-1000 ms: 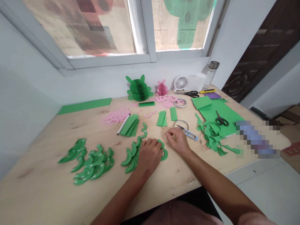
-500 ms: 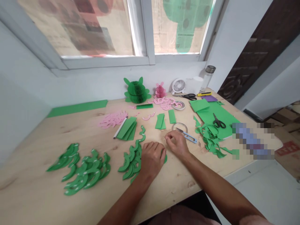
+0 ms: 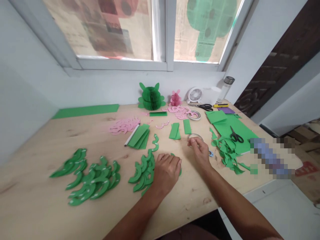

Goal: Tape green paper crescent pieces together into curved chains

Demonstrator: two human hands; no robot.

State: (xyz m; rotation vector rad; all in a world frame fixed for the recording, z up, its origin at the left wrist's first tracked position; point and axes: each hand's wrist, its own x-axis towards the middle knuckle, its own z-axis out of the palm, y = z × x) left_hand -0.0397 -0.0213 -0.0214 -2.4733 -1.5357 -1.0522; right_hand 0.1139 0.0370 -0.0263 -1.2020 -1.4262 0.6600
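Note:
My left hand (image 3: pixel 166 168) rests on the table with its fingers curled over a green paper piece (image 3: pixel 180 170), of which only the edges show. Just left of it lies a heap of curved green paper strips (image 3: pixel 143 171) with small whitish patches. My right hand (image 3: pixel 199 149) is pinched closed, raised beside a tape roll (image 3: pixel 195 135). Whatever its fingertips may hold is too small to make out. Under that hand, only the blue handle end of the thread snips (image 3: pixel 211 153) shows.
More curved green strips (image 3: pixel 93 181) lie at left. Folded green papers (image 3: pixel 138 136), a white pen (image 3: pixel 131 135) and pink cutouts (image 3: pixel 125 125) sit mid-table. Black scissors (image 3: pixel 236 135) and green scraps (image 3: pixel 226 150) are at right. A green paper figure (image 3: pixel 151 98) and a fan (image 3: pixel 195 95) stand behind.
My right hand has moved right, over the thread snips and up to the tape roll. My left hand stays on the green paper piece. The view has shifted slightly.

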